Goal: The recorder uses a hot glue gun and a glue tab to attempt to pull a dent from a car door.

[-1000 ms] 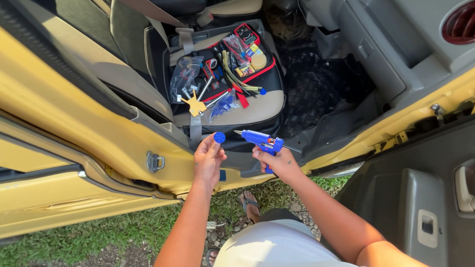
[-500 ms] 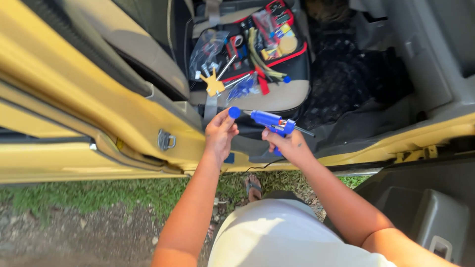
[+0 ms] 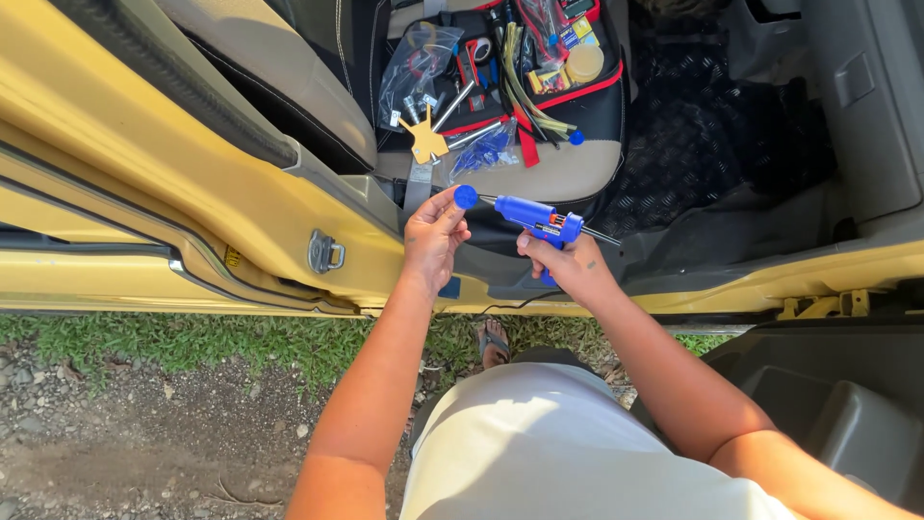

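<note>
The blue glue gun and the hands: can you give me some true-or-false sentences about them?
1. The right hand holds a blue plastic glue gun. True.
2. The left hand holds a red hammer. False: it holds a small round blue plastic tab between its fingertips.
3. The glue gun's nozzle points toward the round blue tab. True.
4. The open tool bag sits on the grass. False: it rests on the beige car seat, and the grass is below the yellow car body.
5. A yellow star-shaped tool lies on the tool bag. True.
6. Both hands are empty. False: each holds something.
</note>
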